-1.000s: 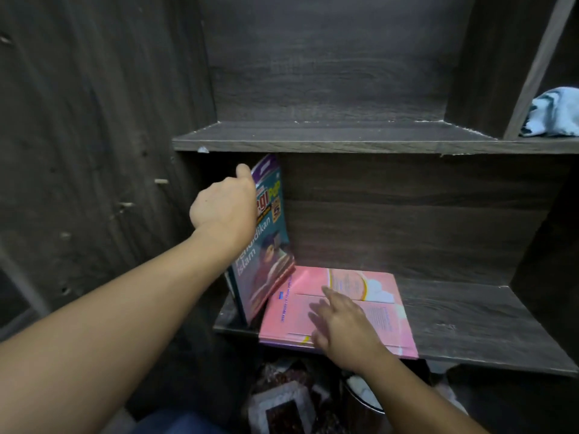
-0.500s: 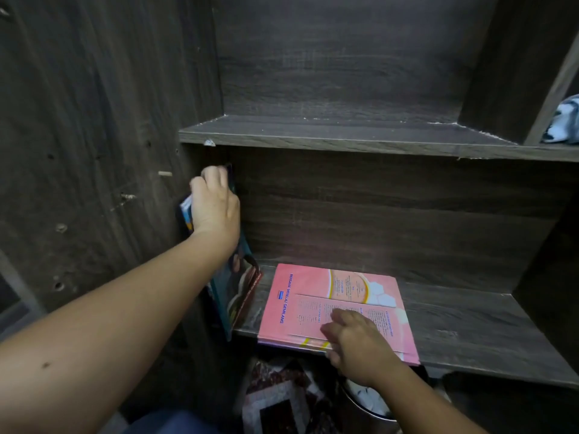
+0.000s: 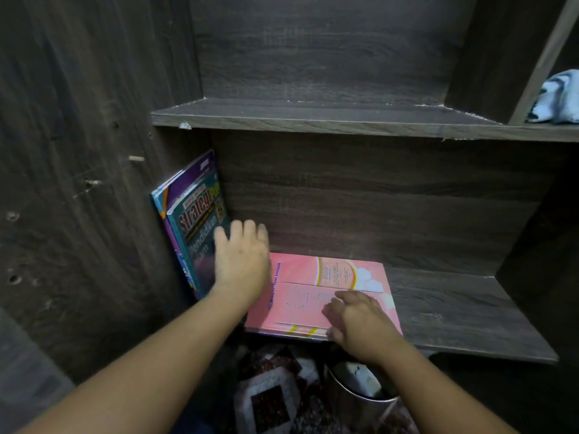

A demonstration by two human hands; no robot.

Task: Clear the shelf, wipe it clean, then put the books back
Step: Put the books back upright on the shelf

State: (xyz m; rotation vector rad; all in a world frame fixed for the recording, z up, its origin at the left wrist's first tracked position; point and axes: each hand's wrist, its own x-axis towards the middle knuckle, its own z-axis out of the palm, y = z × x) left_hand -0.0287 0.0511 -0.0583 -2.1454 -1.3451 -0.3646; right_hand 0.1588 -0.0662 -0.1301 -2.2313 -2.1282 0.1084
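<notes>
Teal book (image 3: 194, 220) stands tilted against the left wall of the lower shelf (image 3: 454, 314) with other thin books behind it. Left hand (image 3: 241, 258) is spread flat on its cover, fingers straight. Pink book (image 3: 313, 277) lies flat just beside it. Right hand (image 3: 360, 324) rests on top near the front edge, fingers loosely bent. Crumpled cloth (image 3: 557, 98) far right on the upper shelf (image 3: 313, 120).

Matt dark wood-grain shelf (image 3: 454, 311); glossy paper covers on pink book (image 3: 316, 286).
</notes>
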